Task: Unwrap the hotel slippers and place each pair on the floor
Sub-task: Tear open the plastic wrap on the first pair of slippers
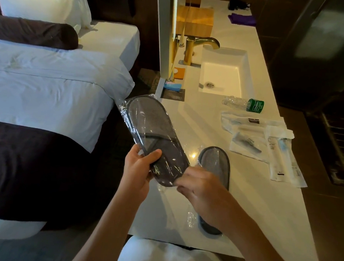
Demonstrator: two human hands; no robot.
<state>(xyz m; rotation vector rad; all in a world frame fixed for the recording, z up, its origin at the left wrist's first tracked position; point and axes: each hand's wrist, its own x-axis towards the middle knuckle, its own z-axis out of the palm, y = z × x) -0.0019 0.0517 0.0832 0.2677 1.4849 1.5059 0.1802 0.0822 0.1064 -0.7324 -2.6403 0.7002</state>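
Note:
A grey slipper pair in clear plastic wrap (149, 127) is held up over the counter's left edge, heel end pointing away from me. My left hand (139, 168) grips its near end, thumb on top. My right hand (200, 189) is at the toe end, blurred, fingers curled at the plastic there. A second wrapped grey slipper pair (217, 162) lies flat on the white counter (263, 205), partly hidden under my right forearm.
The counter holds a sink (221, 77) with a gold tap (199, 46), a crushed water bottle (244, 103), wrapped toiletry packets (266, 143) and a wooden box (194, 21). A bed (50, 84) stands to the left, with dark floor between.

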